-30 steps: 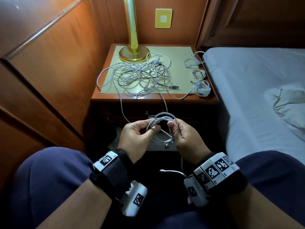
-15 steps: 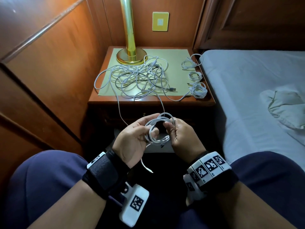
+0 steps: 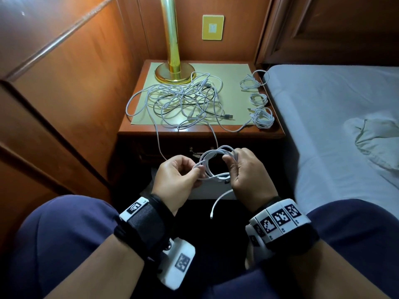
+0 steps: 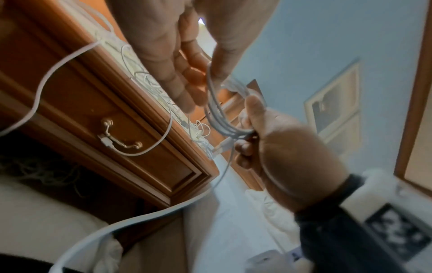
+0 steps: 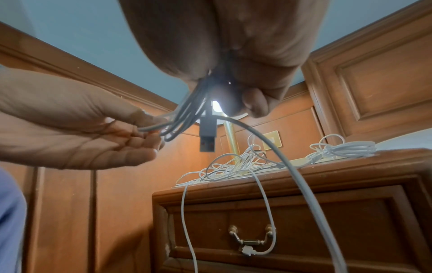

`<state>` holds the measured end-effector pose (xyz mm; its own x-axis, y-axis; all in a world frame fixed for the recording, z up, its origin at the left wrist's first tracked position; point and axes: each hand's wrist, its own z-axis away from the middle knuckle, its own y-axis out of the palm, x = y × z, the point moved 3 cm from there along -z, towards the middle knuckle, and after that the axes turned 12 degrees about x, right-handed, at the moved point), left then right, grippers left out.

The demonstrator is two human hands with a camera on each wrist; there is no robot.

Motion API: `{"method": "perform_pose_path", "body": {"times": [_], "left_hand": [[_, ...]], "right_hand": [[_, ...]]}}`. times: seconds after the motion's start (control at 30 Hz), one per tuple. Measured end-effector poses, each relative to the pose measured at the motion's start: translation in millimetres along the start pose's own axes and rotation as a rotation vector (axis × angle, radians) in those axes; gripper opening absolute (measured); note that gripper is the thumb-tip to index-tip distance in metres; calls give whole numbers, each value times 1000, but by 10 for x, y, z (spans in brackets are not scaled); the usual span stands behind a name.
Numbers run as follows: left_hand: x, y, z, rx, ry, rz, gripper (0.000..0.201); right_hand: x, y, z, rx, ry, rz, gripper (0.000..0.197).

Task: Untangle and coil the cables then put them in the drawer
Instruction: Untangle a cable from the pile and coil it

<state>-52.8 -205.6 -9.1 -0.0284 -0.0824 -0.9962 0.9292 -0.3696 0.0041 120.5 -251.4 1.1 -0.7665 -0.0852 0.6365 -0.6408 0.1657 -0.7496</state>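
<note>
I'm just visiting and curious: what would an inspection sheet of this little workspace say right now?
Surface: nightstand with a yellow mat.
Job's things: tangle on the mat; three coils along its right edge; drawer closed.
Clutter: nothing seen.
Grips: left hand pinches one side of a half-wound coil; right hand grips the other side.
Cables: one loose end dangles below the hands; a loop from the tangle hangs in front of the drawer.
Surroundings: brass lamp, wood panelling, bed on the right.
</note>
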Motion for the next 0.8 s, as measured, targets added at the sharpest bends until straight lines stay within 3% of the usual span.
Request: {"method": "perform_pose_path", "body": {"times": [0.1, 0.2, 0.33, 0.43, 0.5, 0.63, 0.67, 0.73, 0.8], "left_hand": [[-115, 25, 22, 68, -33, 257, 7], [-147, -34, 6, 140, -83, 308, 18], [-156, -122, -55, 242, -75, -42, 42], [-113, -167, -115, 237, -67, -13, 43], [-117, -176, -141, 220, -37, -32, 34], [-194, -307, -155, 37, 93, -601, 28], [-212, -358, -161, -26, 100, -643, 28], [-207, -427, -178, -83, 102, -514, 36], [-168, -430, -185, -63, 76, -186, 47]], "right_hand": [[-63, -50, -39, -18, 18, 35, 34], [-121, -94, -68, -43, 32, 66, 33], [-251, -322, -91, -227, 51, 56, 33], [-425, -559, -86, -326, 144, 59, 35], [-474, -613, -66, -294, 209, 9, 33], [-436, -592, -43, -201, 259, -87, 35], [-427, -575, -47, -188, 256, -112, 36], [-402, -552, -58, -192, 257, -185, 35], [-368, -547, -70, -211, 256, -308, 34]]}}
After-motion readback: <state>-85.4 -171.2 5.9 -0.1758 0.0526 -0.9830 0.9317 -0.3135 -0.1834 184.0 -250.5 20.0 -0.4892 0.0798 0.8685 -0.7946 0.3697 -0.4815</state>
